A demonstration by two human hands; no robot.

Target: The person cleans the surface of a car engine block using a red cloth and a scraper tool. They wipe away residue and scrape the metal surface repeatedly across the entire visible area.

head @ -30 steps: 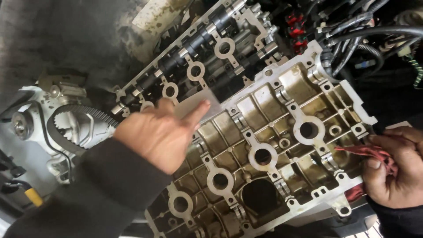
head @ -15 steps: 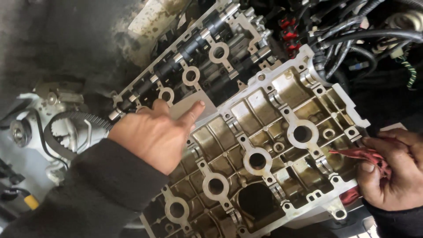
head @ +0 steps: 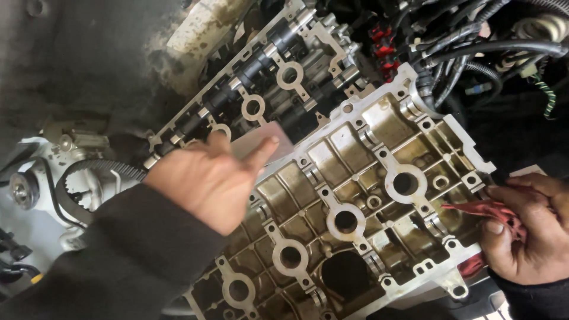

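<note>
While right hand point(head: 533, 228) pinches red rag point(head: 483, 210), cover point(head: 355, 195) lies beside.

We see even, diffuse daylight across centre frame; no hard shadows. The pale metal engine cover point(head: 379, 195) shows soft glare on its machined rims. Upper left and upper right of the frame fall dim, detail lost. The left hand point(head: 210, 178) is slightly motion-blurred; the right hand point(head: 527, 231) is sharper.

Toothed timing belt point(head: 101, 169) and pulley point(head: 22, 189) at left; black hoses point(head: 492, 47) and red connectors point(head: 382, 50) far right.
</note>
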